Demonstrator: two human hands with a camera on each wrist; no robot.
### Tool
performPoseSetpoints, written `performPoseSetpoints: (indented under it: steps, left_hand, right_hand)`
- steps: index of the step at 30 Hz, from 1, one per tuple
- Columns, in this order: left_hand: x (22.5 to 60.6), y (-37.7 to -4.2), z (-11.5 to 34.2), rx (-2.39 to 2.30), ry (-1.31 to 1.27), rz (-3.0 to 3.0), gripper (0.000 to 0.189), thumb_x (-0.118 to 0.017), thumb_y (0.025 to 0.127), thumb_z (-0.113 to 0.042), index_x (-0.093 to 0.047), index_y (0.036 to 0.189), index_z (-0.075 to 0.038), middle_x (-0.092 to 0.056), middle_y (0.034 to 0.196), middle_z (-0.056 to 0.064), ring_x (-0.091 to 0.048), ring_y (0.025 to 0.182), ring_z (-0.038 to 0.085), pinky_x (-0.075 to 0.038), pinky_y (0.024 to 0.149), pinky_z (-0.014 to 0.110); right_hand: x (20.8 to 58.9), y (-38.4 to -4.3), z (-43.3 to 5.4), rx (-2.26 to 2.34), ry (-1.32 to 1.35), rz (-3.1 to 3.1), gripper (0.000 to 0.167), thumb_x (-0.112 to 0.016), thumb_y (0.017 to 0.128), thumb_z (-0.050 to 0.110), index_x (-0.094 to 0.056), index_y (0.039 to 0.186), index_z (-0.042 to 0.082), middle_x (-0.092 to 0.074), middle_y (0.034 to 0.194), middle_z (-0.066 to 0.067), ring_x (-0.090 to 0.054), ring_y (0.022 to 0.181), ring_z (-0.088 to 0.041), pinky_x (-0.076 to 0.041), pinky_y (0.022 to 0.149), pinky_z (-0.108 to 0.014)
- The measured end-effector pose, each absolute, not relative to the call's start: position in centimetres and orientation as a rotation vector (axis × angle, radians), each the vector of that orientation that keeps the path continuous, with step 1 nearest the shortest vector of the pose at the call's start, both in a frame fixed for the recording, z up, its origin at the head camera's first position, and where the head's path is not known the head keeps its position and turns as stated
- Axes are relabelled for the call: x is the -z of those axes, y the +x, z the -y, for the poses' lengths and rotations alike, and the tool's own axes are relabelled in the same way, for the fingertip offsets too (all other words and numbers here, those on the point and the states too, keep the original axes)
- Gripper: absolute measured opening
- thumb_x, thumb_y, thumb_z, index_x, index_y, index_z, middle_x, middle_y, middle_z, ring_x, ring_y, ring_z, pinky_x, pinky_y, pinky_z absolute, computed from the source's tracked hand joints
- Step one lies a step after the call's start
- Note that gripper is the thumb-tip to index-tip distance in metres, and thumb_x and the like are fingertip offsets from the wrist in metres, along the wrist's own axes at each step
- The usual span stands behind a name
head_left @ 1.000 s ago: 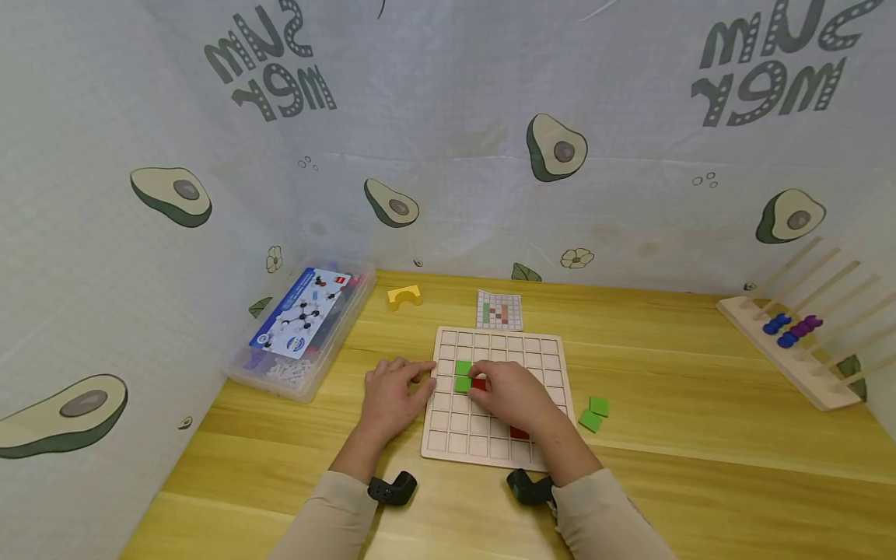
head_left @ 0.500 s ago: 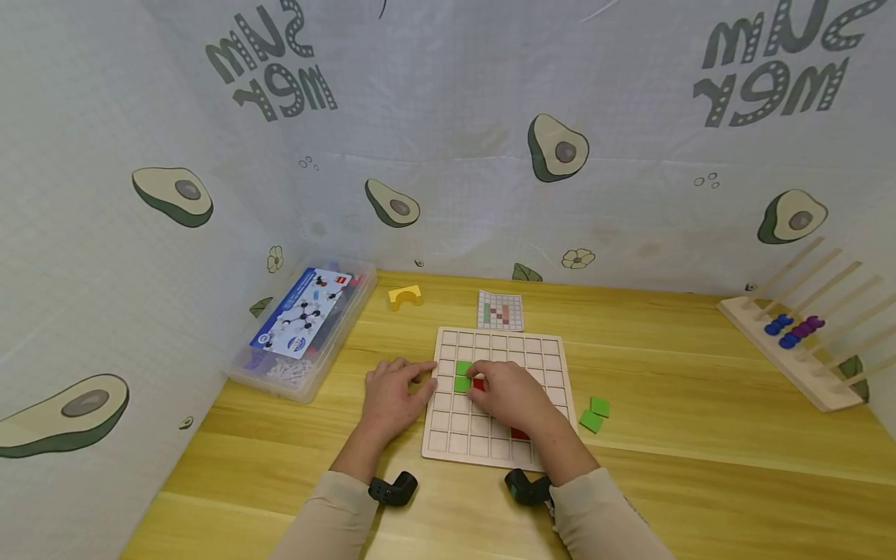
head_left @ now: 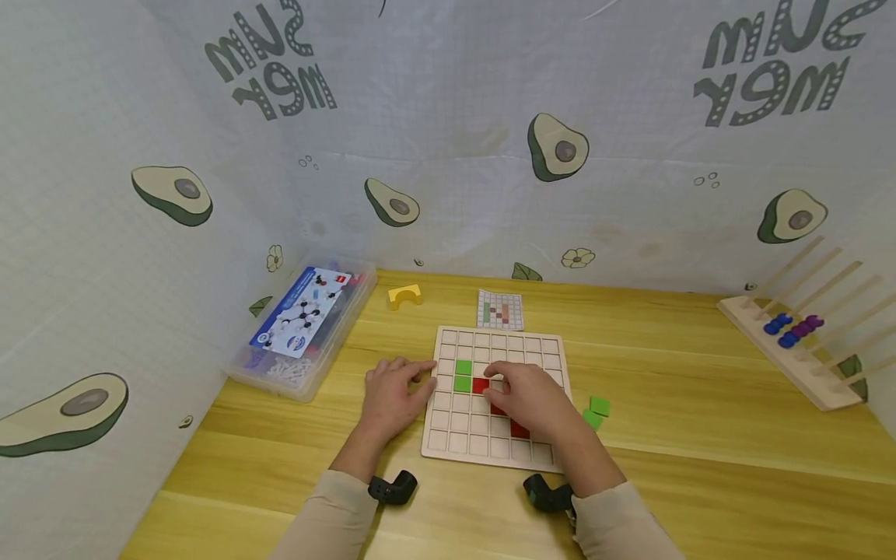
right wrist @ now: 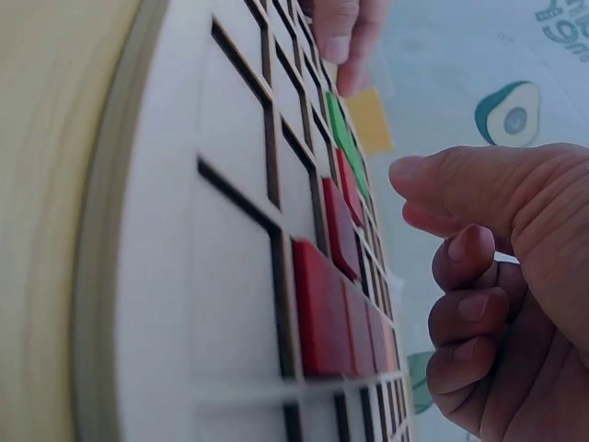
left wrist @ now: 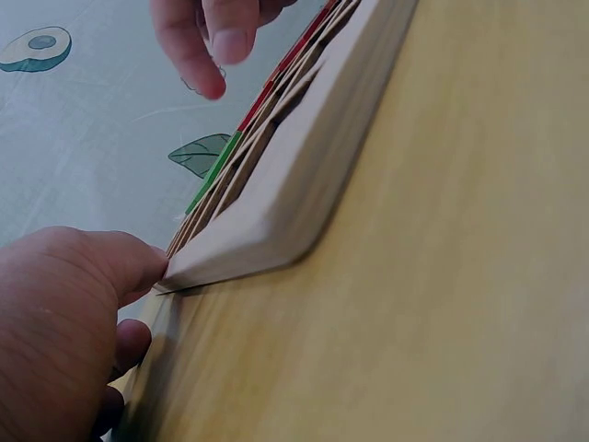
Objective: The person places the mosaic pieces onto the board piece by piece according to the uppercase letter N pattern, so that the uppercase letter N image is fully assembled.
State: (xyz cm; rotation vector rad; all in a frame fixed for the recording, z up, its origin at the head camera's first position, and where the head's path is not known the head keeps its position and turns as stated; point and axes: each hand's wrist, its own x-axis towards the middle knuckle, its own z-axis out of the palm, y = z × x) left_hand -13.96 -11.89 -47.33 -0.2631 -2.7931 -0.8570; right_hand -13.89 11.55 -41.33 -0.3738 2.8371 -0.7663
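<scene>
A wooden grid board (head_left: 448,443) lies on the table, with two green square tiles (head_left: 462,383) in its left part and several red tiles (head_left: 519,430) running down to the right. My left hand (head_left: 395,397) rests at the board's left edge; in the left wrist view its thumb and forefinger touch the corner rim. My right hand (head_left: 528,398) hovers over the middle of the board and covers some cells. In the right wrist view its thumb and forefinger point toward the tiles, the other fingers loosely curled, with nothing held and a gap to the board.
Loose green tiles (head_left: 599,406) lie right of the board, partly behind the right wrist. Behind the board is a printed pattern card (head_left: 500,311). A yellow arch block (head_left: 404,296) and a plastic case (head_left: 301,330) stand left; a pegged rack with beads (head_left: 791,350) is far right.
My right hand has moved away from the green tiles toward the right, uncovering them and a red tile. My left hand has stayed in place.
</scene>
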Motion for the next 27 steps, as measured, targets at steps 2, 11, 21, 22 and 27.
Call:
performPoseSetpoints:
  steps: [2,11,21,22,27]
  left_hand:
    - [47.4,-13.9,11.9,0.853,-0.271,2.783,0.030,-0.068,0.095,-0.034,-0.076,0.123,-0.026,-0.068,0.093,-0.005,-0.051,0.086,0.016,-0.033,0.079,0.038]
    - [47.2,-13.9,11.8,0.871,-0.255,2.796,0.030,-0.068,0.096,-0.036,-0.075,0.124,-0.026,-0.068,0.093,-0.004,-0.050,0.086,0.017,-0.033,0.080,0.037]
    - [47.1,-13.9,11.8,0.866,-0.263,2.787,0.030,-0.069,0.095,-0.034,-0.076,0.123,-0.026,-0.067,0.092,-0.004,-0.050,0.086,0.016,-0.033,0.080,0.038]
    - [47.1,-13.8,11.8,0.864,-0.265,2.785,0.030,-0.069,0.095,-0.034,-0.076,0.123,-0.026,-0.067,0.092,-0.005,-0.050,0.086,0.016,-0.033,0.080,0.038]
    - [47.2,-13.9,11.8,0.859,-0.270,2.784,0.030,-0.069,0.095,-0.034,-0.076,0.123,-0.026,-0.068,0.092,-0.005,-0.050,0.086,0.016,-0.034,0.080,0.038]
  right_hand:
    - [41.1,-13.7,-12.3,0.776,-0.349,-2.829,0.027,-0.072,0.094,0.024,-0.072,0.120,0.014,-0.053,0.067,-0.001,-0.046,0.058,-0.015,-0.038,0.058,-0.030]
    - [40.8,-12.8,-16.4,0.841,-0.200,-2.797,0.032,-0.071,0.096,0.029,-0.069,0.124,0.014,-0.051,0.073,-0.004,-0.044,0.063,-0.017,-0.034,0.057,-0.030]
    - [41.2,-11.8,-21.2,0.856,-0.108,-2.789,0.035,-0.070,0.096,0.026,-0.066,0.127,0.010,-0.047,0.073,-0.002,-0.043,0.063,-0.017,-0.034,0.056,-0.028]
    - [41.3,-11.7,-21.7,0.855,-0.101,-2.787,0.036,-0.070,0.096,0.026,-0.065,0.128,0.010,-0.047,0.074,-0.002,-0.043,0.063,-0.017,-0.034,0.056,-0.028]
    - [41.3,-11.3,-23.8,0.843,-0.074,-2.782,0.038,-0.069,0.097,0.027,-0.064,0.129,0.008,-0.047,0.075,-0.002,-0.043,0.064,-0.017,-0.033,0.056,-0.028]
